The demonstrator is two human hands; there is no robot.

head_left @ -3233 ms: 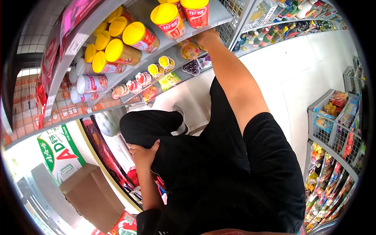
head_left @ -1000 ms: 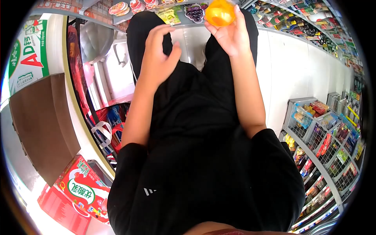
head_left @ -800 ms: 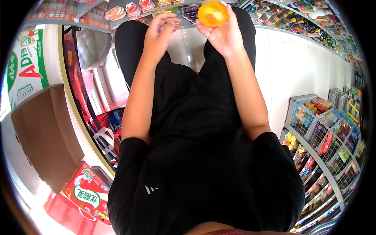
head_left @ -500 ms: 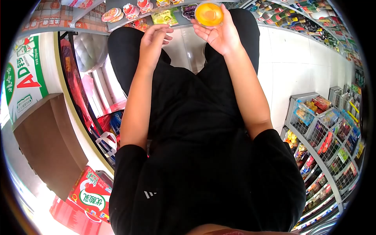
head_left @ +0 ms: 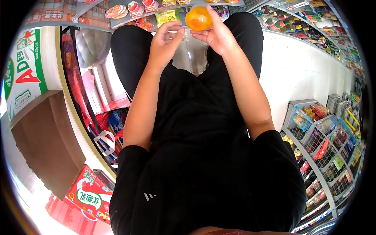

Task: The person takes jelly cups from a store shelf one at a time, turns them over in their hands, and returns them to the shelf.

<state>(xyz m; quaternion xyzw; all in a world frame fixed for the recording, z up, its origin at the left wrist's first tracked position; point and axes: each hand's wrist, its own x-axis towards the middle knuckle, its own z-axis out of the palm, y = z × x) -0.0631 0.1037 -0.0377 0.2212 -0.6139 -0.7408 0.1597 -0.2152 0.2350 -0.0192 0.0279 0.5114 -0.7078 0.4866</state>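
Observation:
My right hand (head_left: 220,38) grips a round, clear cup of orange jelly (head_left: 197,19), with the thumb on its right side and fingers underneath. The cup is tilted and its contents look glossy, with a paler spot inside. Just left of it is my left hand (head_left: 166,43), fingers loosely bent and apart, holding nothing. A small gap separates its fingertips from the cup. Beyond the hands, a yellow-green packet (head_left: 167,17) lies on the low shelf (head_left: 150,15), next to several red-and-white cups (head_left: 135,9).
My bent knees flank the hands. To the left stand a brown cardboard box (head_left: 47,141) and a red drink carton (head_left: 88,194). Wire baskets of snacks (head_left: 321,133) line the right, with bottle shelves (head_left: 290,21) at the upper right and white floor tiles (head_left: 290,70) between.
The jelly cup has shifted left and slightly toward me and has tilted in my right hand. My left hand has moved right, closer to the cup.

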